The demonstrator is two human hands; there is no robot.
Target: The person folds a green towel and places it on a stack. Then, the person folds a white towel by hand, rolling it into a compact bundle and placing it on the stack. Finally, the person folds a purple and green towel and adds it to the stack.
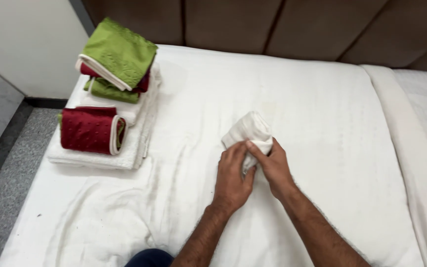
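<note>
The fingers of both hands clench one white cloth [249,132]: the left hand [232,175] and right hand [274,165] meet at its near end, thumbs pressed into the bundle, while the rest bulges out beyond the fingertips. It lies near the middle of the bed [322,109]. At the bed's far left corner sits a stack of white towels [124,148], carrying two green cloths [119,52] and one red cloth [87,130], well apart from the hands.
</note>
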